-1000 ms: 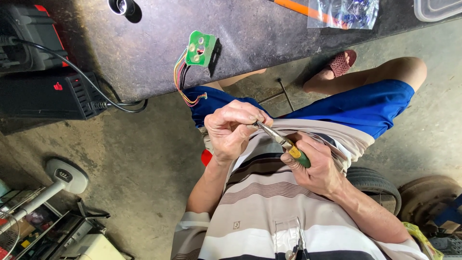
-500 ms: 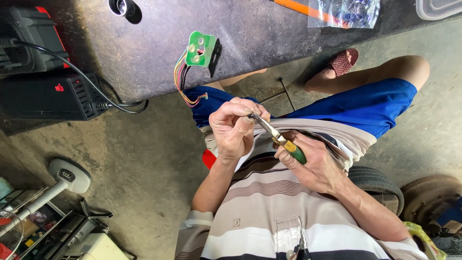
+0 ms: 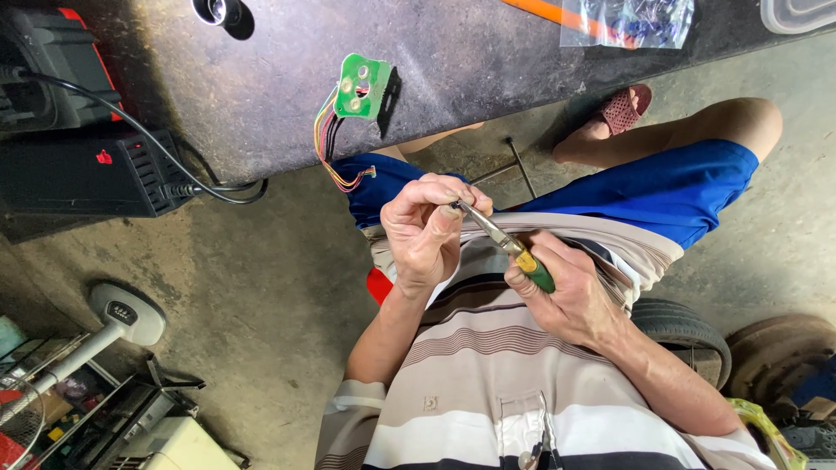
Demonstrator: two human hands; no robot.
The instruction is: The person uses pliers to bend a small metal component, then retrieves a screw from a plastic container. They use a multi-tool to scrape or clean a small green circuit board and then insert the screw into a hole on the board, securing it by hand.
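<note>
My left hand (image 3: pixel 425 233) is held over my lap with its fingers curled and the fingertips pinched on something too small to make out. My right hand (image 3: pixel 570 296) grips the green and yellow handles of small pliers (image 3: pixel 501 242). Their metal jaws point up-left and meet my left fingertips. Both hands hover above my striped shirt and blue shorts (image 3: pixel 662 191).
A green circuit board (image 3: pixel 361 85) with coloured wires hangs over the edge of the dark table (image 3: pixel 488 61). Black power units (image 3: pixel 78 170) with a cable sit at the left. A plastic bag (image 3: pixel 627 19) lies on the table, a fan base (image 3: pixel 126 313) on the floor, a tyre (image 3: pixel 688 335) at the right.
The pliers' tips have risen a little with my left fingertips. Both hands stay over my lap in nearly the same place.
</note>
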